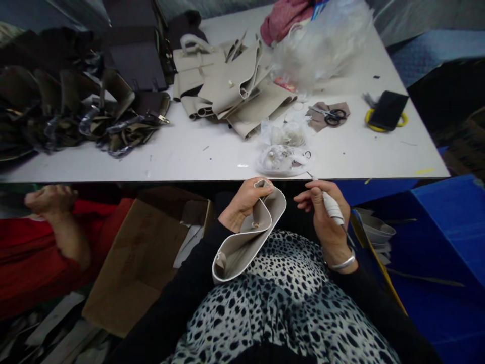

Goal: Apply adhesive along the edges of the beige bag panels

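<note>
My left hand [248, 199] is closed on the upper edge of a beige leather bag piece [242, 247], thumb on top. The piece is folded, its pale edges curving into an open pocket shape, and a small gold-coloured fitting shows inside. It hangs over my lap, just off the table's front edge. To its right, my right hand [328, 217] grips a thin pointed tool with a white wrapped handle [333, 207]. The metal tip points up and left toward the table edge, apart from the bag piece. What looks like a thin cord trails from the handle's lower end.
On the white table [212, 162] lie beige bag pieces [235, 86], dark bags [132, 60], small plastic bags [284, 151], scissors [333, 115] and a phone [388, 110] on a yellow ring. A cardboard box [140, 258] and a blue bin [428, 242] flank me. A co-worker's hand [51, 199] is at left.
</note>
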A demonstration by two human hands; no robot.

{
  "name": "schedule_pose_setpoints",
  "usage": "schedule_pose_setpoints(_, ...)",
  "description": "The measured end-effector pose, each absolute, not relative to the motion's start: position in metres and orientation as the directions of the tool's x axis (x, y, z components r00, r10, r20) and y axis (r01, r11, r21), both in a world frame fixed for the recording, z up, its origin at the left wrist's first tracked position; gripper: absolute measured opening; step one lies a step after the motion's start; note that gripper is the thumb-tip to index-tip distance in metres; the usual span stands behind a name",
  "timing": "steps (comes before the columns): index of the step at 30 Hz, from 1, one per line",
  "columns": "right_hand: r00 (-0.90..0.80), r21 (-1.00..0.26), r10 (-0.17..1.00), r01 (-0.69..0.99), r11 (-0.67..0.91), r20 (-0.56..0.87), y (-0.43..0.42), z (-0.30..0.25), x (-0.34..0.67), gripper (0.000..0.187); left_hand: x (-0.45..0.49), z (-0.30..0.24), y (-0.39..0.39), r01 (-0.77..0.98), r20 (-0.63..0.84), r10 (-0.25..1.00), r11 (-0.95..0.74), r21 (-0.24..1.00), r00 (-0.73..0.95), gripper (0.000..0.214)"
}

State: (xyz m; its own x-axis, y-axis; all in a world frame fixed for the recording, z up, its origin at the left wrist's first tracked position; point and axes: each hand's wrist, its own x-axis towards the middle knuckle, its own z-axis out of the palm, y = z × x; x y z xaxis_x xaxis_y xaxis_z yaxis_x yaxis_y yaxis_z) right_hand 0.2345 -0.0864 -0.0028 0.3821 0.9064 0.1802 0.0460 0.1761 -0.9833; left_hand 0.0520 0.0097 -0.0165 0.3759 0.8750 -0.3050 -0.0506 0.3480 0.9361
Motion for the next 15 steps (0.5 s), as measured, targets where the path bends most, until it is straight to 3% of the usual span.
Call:
schedule_pose_setpoints(10, 0.352, -0.982, 0.918, 0.107, 0.154, 0.182, -0.076, -0.008, 0.223, 0.018, 0.039, -0.004, 0.000, 0.033, -0.281, 0.900, 0.287, 0.957, 0.333, 0.027)
schedule_pose_setpoints(15, 0.234, -0.977, 0.958, 0.170, 0.125, 0.163, -0.076, -0.005, 0.220, 0.022, 0.039, 0.004, -0.004, 0.083, -0.286, 0.908, 0.274, 0.958, 0.305, 0.025)
